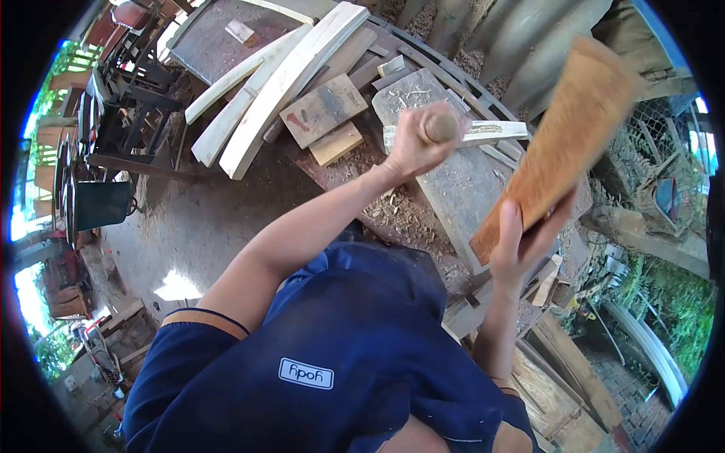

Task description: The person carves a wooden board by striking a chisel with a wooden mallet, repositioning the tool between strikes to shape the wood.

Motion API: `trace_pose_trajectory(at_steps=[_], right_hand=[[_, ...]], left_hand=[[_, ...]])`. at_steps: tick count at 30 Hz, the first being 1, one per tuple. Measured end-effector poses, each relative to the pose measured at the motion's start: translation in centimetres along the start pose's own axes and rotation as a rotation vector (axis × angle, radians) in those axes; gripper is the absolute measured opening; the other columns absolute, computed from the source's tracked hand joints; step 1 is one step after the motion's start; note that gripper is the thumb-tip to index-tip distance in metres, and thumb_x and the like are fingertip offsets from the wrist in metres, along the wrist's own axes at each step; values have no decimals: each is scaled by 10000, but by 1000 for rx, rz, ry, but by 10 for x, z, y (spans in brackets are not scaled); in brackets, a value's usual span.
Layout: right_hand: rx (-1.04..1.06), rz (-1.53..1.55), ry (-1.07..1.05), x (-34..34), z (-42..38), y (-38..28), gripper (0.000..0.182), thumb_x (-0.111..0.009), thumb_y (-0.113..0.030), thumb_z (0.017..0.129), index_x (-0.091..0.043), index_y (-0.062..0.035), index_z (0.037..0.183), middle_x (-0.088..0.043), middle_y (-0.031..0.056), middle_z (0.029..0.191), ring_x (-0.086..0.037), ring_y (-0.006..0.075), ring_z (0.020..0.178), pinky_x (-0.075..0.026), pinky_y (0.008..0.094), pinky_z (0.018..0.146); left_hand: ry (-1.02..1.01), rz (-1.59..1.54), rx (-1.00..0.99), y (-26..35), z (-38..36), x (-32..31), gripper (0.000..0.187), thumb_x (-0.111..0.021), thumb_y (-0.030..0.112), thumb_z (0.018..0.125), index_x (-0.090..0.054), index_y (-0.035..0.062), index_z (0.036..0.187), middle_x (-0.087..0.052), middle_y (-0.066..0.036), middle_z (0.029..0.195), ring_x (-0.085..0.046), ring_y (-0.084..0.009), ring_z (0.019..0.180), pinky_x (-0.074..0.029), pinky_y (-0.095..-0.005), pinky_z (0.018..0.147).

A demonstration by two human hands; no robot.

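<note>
My left hand is closed around the upright round wooden handle of what looks like a chisel; its blade is hidden below the fist. Under this hand lies a pale, narrow piece of wood with a cut groove along it. It rests across a grey, worn board on the workbench. My right hand grips the lower end of a thick, tapered wooden mallet, thumb along its near face. The mallet is raised to the right of the chisel handle, apart from it, its far end blurred.
Long curved timber pieces lie on the bench at upper left. A flat wooden block and a smaller yellowish block sit left of my left hand. Wood shavings cover the near bench. Planks lean at lower right.
</note>
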State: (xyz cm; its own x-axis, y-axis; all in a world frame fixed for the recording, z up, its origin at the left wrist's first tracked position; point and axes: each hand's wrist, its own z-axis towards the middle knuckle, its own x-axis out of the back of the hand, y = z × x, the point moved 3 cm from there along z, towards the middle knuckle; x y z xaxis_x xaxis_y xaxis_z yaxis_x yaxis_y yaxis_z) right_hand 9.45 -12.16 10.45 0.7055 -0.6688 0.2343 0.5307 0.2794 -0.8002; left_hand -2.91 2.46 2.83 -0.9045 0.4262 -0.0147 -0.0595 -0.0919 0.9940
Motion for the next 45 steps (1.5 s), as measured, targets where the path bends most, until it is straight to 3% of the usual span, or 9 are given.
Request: trace_pose_trajectory(at_steps=[1, 4, 9, 11, 13, 15, 19, 26, 45], right_hand=[[8, 3, 1, 2, 0, -5, 771, -692, -225, 860, -317, 52, 1475, -484, 296, 1396, -535, 384, 1268, -436, 410, 1020], [-199, -210, -516, -14, -2, -8, 784, -685, -197, 847, -302, 57, 1482, -489, 295, 1397, -528, 380, 1279, -432, 411, 1034], [-179, -243, -298, 4, -11, -6, 779, -672, -189, 849, -295, 60, 1484, -480, 289, 1407, -548, 376, 1252, -426, 429, 1043], [-38, 71, -99, 6, -18, -12, 776, -665, -163, 852, -281, 67, 1486, -464, 288, 1424, -534, 374, 1268, -419, 437, 1048], [11, -204, -286, 0, -11, -20, 764, -663, -161, 864, -282, 41, 1495, -473, 285, 1418, -523, 373, 1282, -416, 432, 1051], [-243, -188, -402, -8, -15, -2, 744, -664, -175, 878, -298, 5, 1500, -498, 279, 1397, -542, 372, 1259, -421, 437, 1045], [-432, -366, -334, 4, -29, 56, 762, -650, -333, 905, -294, -54, 1518, -545, 283, 1341, -574, 402, 1213, -447, 445, 1004], [-507, -579, -433, 2, -66, 127, 775, -608, -415, 913, -265, -107, 1536, -631, 290, 1195, -630, 477, 1042, -485, 492, 927], [-565, -620, -462, 1, -63, 129, 783, -590, -449, 919, -241, -133, 1544, -682, 304, 989, -660, 487, 910, -513, 515, 824]], left_hand=[[3, 1, -8, 0, -1, -3, 133, -760, 148, 824, -671, 53, 853, -668, -12, 736, -647, -91, 728, -538, -279, 667], [93, 18, -305, -9, -6, -10, 230, -778, 128, 697, -628, 8, 823, -658, -151, 763, -659, -214, 685, -525, -343, 684], [25, 136, -151, -4, -4, -8, 187, -753, 170, 774, -625, 38, 810, -639, -147, 727, -642, -312, 689, -494, -366, 638], [28, 232, -292, -4, -6, -13, 185, -743, 187, 802, -619, 49, 792, -635, -138, 710, -628, -341, 683, -495, -368, 637], [71, 208, -405, -6, -9, -12, 170, -745, 158, 798, -613, 52, 777, -637, -131, 701, -643, -280, 645, -494, -342, 622], [50, -5, -244, -13, -3, -4, 139, -753, 104, 802, -635, 31, 798, -664, -26, 748, -610, -118, 675, -493, -298, 629], [231, -83, -82, -5, 19, 24, 181, -733, 125, 858, -605, 60, 749, -601, 8, 638, -558, -68, 571, -442, -227, 532], [223, -266, -63, 1, 32, 28, 253, -726, 169, 898, -565, 74, 726, -552, 19, 603, -498, -48, 529, -391, -216, 489], [204, -166, -68, 6, 40, 19, 260, -726, 187, 903, -573, 67, 730, -549, 17, 599, -475, -44, 505, -373, -217, 467]])
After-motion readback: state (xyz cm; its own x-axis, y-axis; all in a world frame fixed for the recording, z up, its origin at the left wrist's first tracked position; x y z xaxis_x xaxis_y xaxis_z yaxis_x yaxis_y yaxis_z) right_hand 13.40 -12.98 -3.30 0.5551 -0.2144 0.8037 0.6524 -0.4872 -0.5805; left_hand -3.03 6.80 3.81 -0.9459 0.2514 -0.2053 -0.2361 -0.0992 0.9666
